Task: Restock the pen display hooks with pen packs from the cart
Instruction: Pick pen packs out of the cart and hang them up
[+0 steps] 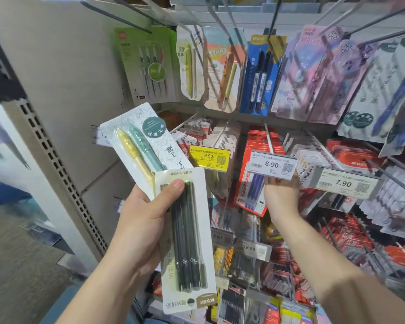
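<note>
My left hand (140,228) grips two pen packs fanned together. The front one is a white "ultra-simple" pack of dark pens (187,239), held upside down with my thumb on its face. Behind it is a pack with a yellow and a teal pen (140,146). My right hand (281,197) reaches up to the hook (268,139) carrying the 8.90 price tag (272,164). It holds the right edge of a red pack of blue pens (251,185) at the front of that row. Its fingertips are hidden behind the tag.
Pegboard hooks full of pen packs cover the display: green, blue and pink packs on the upper row, red and white packs below. Price tags read 9.90 (209,156) and 7.90 (344,183). A perforated shelf upright (56,164) stands at the left.
</note>
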A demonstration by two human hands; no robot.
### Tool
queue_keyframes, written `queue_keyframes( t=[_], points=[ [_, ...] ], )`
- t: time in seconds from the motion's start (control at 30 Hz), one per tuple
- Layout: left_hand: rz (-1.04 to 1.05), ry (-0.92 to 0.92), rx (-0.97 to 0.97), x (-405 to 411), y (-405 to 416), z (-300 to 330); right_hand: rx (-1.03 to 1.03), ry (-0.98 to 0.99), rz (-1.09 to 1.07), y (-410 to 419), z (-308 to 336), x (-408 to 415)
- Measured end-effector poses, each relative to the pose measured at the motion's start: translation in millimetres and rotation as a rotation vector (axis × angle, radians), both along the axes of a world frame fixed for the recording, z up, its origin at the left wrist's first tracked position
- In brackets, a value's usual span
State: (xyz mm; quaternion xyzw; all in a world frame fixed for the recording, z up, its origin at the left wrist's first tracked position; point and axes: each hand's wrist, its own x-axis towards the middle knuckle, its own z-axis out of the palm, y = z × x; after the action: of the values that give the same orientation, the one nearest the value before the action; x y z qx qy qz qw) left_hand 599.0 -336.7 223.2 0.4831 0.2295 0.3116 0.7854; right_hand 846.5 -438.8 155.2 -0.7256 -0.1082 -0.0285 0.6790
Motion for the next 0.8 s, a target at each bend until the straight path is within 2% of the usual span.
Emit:
queue_keyframes(
  t=[0.13, 0.27, 0.57, 0.7, 0.8],
  points=[
    [0.005, 0.003, -0.010, 0.7, -2.5, -0.7, -0.192, -0.053, -0.061, -17.8, -29.7, -31.5],
    [0.017, 0.001, -0.002, 7.4, -10.4, -1.0, -0.187, -0.151, 0.028, -39.9, -51.9, -65.7],
    [0.130, -0.124, -0.029, 31.3, -40.8, 0.1, -0.094, 0.099, 0.837, -95.8, -17.4, -119.7],
    [0.135, -0.149, -0.011, 39.5, -52.0, -1.7, -0.062, 0.153, 0.814, -105.9, -5.1, -123.5],
    [0.136, -0.175, -0.009, 43.4, -61.5, -3.2, -0.002, 0.274, 0.863, -118.5, -3.3, -122.3]
  ],
)
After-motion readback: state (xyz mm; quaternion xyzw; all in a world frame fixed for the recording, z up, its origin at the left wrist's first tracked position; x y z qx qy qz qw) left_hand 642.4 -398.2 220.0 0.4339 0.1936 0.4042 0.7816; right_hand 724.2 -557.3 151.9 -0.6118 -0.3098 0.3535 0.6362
